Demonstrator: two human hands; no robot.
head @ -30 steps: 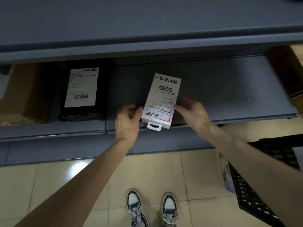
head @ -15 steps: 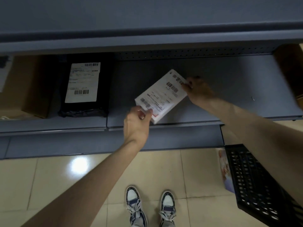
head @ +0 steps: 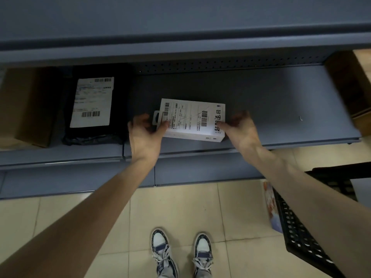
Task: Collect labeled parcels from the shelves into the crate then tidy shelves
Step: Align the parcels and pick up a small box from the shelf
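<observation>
A white labeled box (head: 192,119) with barcodes and a hang tab lies sideways on the grey lower shelf (head: 271,101), its tab pointing left. My left hand (head: 145,133) grips its left end at the tab, thumb on top. My right hand (head: 241,127) pinches its right end. Left of it on the same shelf lies a black bag parcel (head: 94,135) with a white shipping label. The black plastic crate (head: 301,233) stands on the floor at the lower right, partly hidden by my right arm.
A brown cardboard box (head: 24,105) sits at the shelf's far left and another (head: 353,85) at the far right. An upper shelf (head: 180,27) overhangs. A colourful packet (head: 271,207) leans against the crate. My feet stand on beige floor tiles.
The white box has been turned from upright to diagonal to lying sideways on the shelf. Both hands moved with it and now hold its two ends.
</observation>
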